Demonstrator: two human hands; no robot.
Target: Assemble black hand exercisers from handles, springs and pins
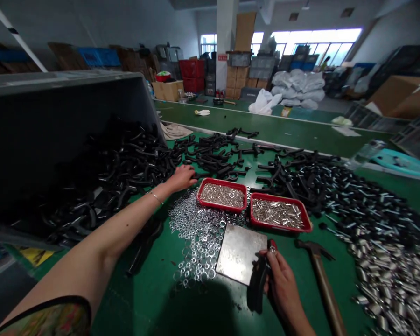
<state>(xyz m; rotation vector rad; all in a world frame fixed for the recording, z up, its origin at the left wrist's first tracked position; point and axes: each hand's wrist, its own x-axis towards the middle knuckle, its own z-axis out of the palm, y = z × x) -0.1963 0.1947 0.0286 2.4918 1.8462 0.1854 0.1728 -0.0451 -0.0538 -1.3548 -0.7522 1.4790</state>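
My right hand [283, 280] is closed around a black curved plastic handle [257, 284], tilted over the near right corner of a square metal plate [241, 252]. A small red piece [273, 244] shows at the top of that grip. Stretched forward, my left hand [184, 177] is at the edge of a heap of black handles [213, 156], its fingers slightly apart and bent down; the fingertips are partly hidden. Close to it stands a red tray of tiny metal parts [220, 195]. Loose metal rings [199, 247] lie left of the plate.
Another red tray [280, 212] holds small metal pins. A hammer [322, 284] lies right of my right hand. Metal sleeves [395, 280] and black-headed bolts [357, 200] are heaped at the right. A tipped grey crate [143, 102] spills black handles at the left.
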